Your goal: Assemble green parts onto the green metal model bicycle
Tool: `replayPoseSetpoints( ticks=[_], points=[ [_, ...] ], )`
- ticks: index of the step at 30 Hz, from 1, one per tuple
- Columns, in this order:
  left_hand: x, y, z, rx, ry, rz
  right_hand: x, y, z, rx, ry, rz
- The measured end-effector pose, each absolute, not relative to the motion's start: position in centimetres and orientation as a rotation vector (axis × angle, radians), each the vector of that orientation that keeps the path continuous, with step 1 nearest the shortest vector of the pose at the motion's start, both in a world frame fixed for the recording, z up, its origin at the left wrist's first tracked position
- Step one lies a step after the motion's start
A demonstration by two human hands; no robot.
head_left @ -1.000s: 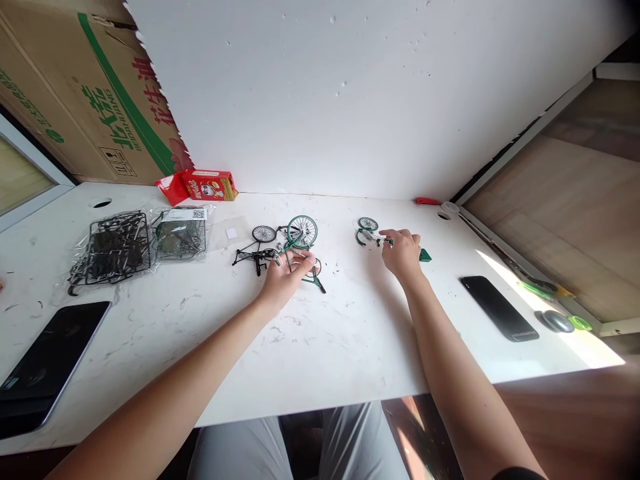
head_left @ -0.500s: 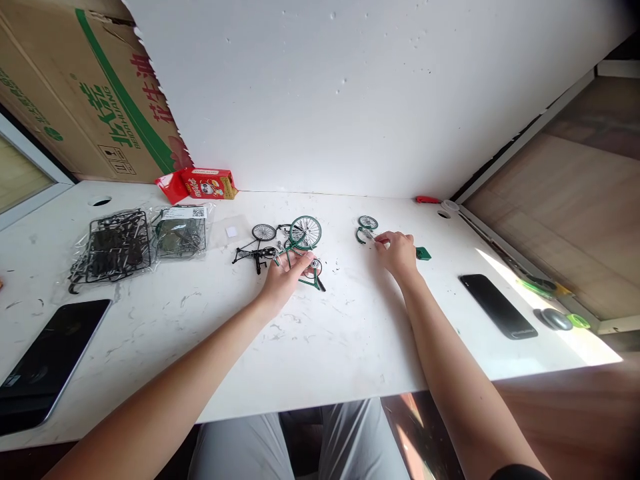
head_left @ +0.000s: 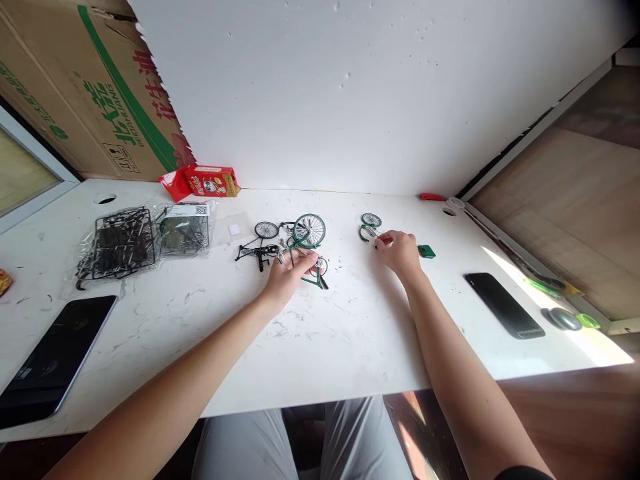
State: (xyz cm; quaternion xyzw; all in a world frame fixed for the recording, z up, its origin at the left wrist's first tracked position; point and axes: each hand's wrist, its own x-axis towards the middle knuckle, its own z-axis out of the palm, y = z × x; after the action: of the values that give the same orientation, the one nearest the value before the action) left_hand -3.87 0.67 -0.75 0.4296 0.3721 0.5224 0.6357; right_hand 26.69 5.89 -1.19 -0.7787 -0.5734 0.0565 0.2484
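My left hand is closed on a green model bicycle, with one green wheel fitted at its far end and the frame angled toward me. Just behind that hand lie black model bicycle parts and a loose black wheel. Over on the right, my right hand has its thumb and fingers pinched together near the table; what they hold, if anything, is too small to tell. Close to those fingertips lie a loose wheel and a green curved mudguard. A small green piece sits beside that hand.
Bagged dark part frames lie at left, near a red box. A large phone or tablet rests at the left edge, another phone at right. Behind them stand a white panel and a cardboard box.
The whole view has shifted slightly, moving things a little to the right. Both hands keep nearly the same places; the left still holds the green bicycle.
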Motion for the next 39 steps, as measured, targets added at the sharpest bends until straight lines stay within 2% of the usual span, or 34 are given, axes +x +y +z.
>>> replayPoseSetpoints(
  ticks=[11,24,32,39],
  points=[
    [-3.9,0.7,-0.9,1.016,0.889,1.181,26.2,5.6,-0.6,-2.195,-1.561,0.182],
    [-4.0,0.7,-1.1,1.036,0.919,1.181,27.4,6.1,-1.3,-2.106,-1.469,0.0],
    [-3.9,0.6,-0.6,1.049,0.974,1.164,30.6,5.9,-0.9,-2.249,-1.385,0.01],
    [-3.9,0.5,-0.5,1.063,0.986,1.144,31.0,5.5,-1.2,-2.348,-1.533,0.062]
  ],
)
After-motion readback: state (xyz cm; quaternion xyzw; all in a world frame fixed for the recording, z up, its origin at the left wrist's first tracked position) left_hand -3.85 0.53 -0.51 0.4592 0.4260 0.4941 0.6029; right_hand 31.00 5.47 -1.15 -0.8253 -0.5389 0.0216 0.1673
